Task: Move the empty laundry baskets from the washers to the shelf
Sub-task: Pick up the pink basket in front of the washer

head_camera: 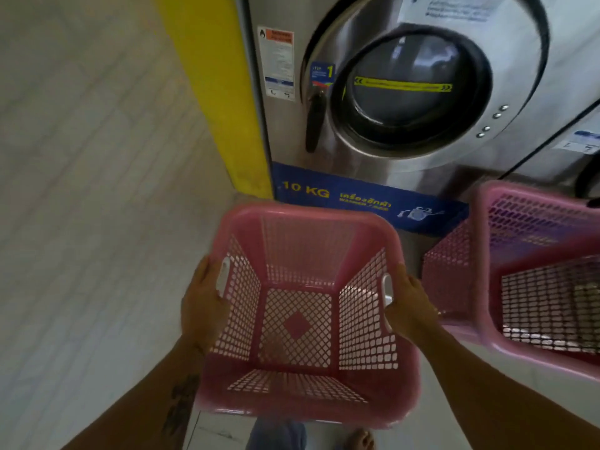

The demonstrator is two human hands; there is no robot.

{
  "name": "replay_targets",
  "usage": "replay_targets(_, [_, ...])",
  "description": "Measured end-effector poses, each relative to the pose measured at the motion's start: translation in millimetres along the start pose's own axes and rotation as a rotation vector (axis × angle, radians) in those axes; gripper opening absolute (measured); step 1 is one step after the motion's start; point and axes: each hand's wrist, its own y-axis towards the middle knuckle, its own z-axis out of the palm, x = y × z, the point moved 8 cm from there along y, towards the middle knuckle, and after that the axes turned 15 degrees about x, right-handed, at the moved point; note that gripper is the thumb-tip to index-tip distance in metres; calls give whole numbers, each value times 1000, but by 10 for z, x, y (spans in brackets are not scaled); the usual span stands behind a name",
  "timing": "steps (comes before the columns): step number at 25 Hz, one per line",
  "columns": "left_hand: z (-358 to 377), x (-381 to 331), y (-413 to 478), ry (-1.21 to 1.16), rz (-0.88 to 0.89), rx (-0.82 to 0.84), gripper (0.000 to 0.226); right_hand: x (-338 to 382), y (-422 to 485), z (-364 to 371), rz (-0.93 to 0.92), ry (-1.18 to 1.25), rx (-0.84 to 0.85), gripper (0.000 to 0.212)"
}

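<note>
Pale tiled floor [81, 222] runs beside a yellow wall panel [220, 92].

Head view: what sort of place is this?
Probably a self-service laundry: a steel front-loading washer numbered 1, a blue "10 KG" label below it, a pink basket held in front and a second basket to its right.

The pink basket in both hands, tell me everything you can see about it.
The pink basket looks like moulded plastic: square, smooth rolled rim, lattice walls and floor with a solid diamond in the middle, a slot handle on each side. It is empty, open side up. The left hand and right hand grip its handles, in front of the washer.
</note>
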Motion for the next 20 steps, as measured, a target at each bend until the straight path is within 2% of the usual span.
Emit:
replay_targets(3, [194,270,-492,28,-2,-24,43,-205,-128,324,-6,-12,62,88])
replay_targets(5, [361,519,-717,32,-71,-44,47,-307,-129,528,-7,5,83,90])
replay_targets(8, [664,917,-950,58,-152,-57,63,-471,-80,987,-1,47,137,96])
replay_targets(12, [1054,1387,-1096,62,-139,-38,68,-718,-16,1578,26,100,127,87])
replay_targets(16, [1235,1823,-1101,68,-149,57,66,-863,-65,2060,21,122,140,70])
replay_targets(20, [1131,1845,-1052,165,-179,268,78,-761,-228,2156,35,163,213,65])
